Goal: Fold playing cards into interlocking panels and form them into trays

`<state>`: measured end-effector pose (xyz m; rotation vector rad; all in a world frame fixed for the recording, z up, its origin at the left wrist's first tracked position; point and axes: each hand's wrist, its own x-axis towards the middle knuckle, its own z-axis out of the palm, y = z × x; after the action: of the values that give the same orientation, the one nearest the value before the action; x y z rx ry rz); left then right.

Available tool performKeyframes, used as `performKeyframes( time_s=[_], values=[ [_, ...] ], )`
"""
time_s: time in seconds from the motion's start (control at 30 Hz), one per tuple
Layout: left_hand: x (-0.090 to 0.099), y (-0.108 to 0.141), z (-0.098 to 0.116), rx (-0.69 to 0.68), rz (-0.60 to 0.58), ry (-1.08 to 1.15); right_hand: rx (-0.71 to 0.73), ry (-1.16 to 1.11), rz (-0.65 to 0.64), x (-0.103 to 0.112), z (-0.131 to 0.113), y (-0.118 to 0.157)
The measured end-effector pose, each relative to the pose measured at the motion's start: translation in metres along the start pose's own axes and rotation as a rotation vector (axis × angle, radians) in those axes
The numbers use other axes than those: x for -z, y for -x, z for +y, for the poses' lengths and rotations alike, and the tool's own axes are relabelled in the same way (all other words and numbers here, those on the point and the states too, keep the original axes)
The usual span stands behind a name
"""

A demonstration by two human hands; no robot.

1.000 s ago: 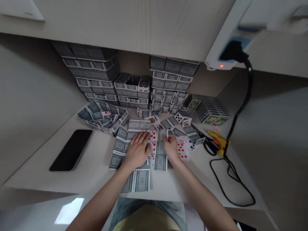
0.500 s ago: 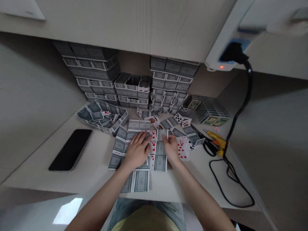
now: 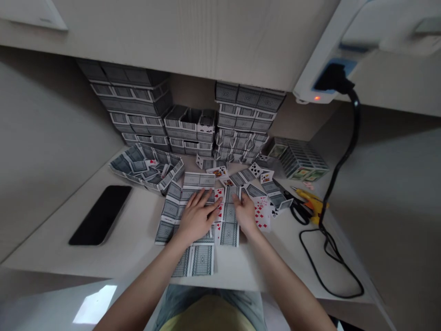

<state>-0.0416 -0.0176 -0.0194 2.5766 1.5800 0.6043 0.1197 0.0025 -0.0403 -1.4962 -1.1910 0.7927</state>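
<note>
My left hand lies flat, fingers spread, on a sheet of joined playing cards with patterned grey backs. Its fingertips reach over a column of red heart cards along the sheet's right side. My right hand grips the right edge of a strip of grey-backed playing cards, thumb on top and the other fingers partly hidden. That strip stands beside the sheet, the heart faces showing between them. Right of it, red diamond cards lie face up, partly behind my right hand.
Stacked card boxes stand at the back. A card-made tray holds loose cards, with a black phone in front. Rightward are black scissors, a yellow glue gun, its black cable, and clear card boxes.
The left fingers have shifted slightly right, further over the heart cards. My right hand keeps its hold on the card strip, almost unmoved.
</note>
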Motion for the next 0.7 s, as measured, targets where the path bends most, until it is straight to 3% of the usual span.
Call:
performKeyframes(
  time_s=[0.33, 0.7],
  values=[
    [0.0033, -0.0003, 0.0013, 0.005, -0.011, 0.046, 0.066, 0.006, 0.023, -0.0047, -0.0008, -0.0017],
    [0.0057, -0.0002, 0.0015, -0.026, -0.049, 0.075, -0.010, 0.049, -0.033, -0.0062, -0.0003, -0.0032]
  ],
)
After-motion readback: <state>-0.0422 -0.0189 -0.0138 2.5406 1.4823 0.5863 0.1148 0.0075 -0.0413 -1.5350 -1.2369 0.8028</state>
